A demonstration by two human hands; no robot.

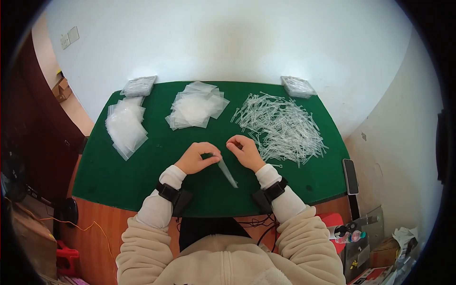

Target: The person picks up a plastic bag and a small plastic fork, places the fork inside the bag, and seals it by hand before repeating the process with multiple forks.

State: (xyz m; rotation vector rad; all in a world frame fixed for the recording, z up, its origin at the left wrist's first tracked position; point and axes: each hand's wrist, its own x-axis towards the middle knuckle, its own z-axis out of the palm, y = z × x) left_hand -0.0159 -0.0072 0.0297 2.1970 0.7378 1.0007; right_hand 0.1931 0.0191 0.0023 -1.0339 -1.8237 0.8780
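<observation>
My left hand [198, 158] pinches the upper end of a clear plastic bag [228, 174], which hangs down at a slant over the green tabletop. Close by on the right, my right hand [244, 151] has its fingers curled together; whether anything small is between them cannot be made out. Just beyond that hand spreads a big heap of thin clear plastic sticks with looped ends [282, 126]. A loose pile of clear flat bags [197, 107] lies farther off, in the middle. To its left is a fanned stack of similar bags [126, 127].
Packed clear bundles sit at the far left corner [139, 86] and far right corner [298, 87] of the green table [156, 180], against the white wall. A phone [350, 176] rests at the right edge. A bottle [354, 236] and boxes stand below right; cables hang beneath.
</observation>
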